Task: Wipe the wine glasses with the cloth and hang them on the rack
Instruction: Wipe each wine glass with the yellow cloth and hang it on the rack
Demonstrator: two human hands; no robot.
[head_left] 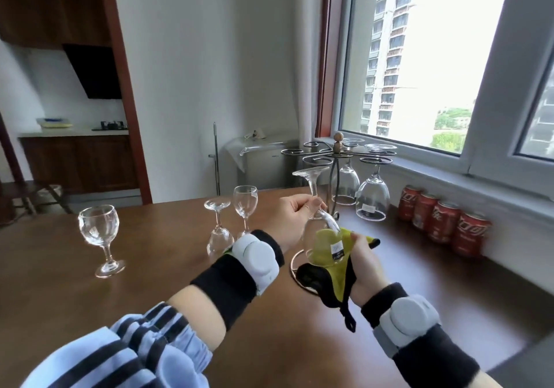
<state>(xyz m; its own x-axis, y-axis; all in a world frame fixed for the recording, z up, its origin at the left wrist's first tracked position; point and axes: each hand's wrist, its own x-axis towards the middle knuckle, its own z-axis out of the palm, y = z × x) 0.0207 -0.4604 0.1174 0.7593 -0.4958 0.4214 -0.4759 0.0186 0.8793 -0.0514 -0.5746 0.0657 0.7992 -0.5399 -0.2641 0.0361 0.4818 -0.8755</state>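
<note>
My left hand (295,218) grips the stem of an upside-down wine glass (313,183), its foot pointing up. My right hand (365,264) presses a yellow and black cloth (332,279) against the bowl of that glass. Behind stands the metal rack (337,160) with a wooden knob; two glasses hang from it upside down, one (347,177) behind the post and one (373,195) to the right. On the table to the left are three more glasses: one upright (100,237), one upside down (218,231), one upright (245,204).
The brown table (150,267) runs up to a window sill on the right. Several red soda cans (443,219) line the sill wall. The rack's ring base (295,270) lies under the cloth. A kitchen counter sits far left.
</note>
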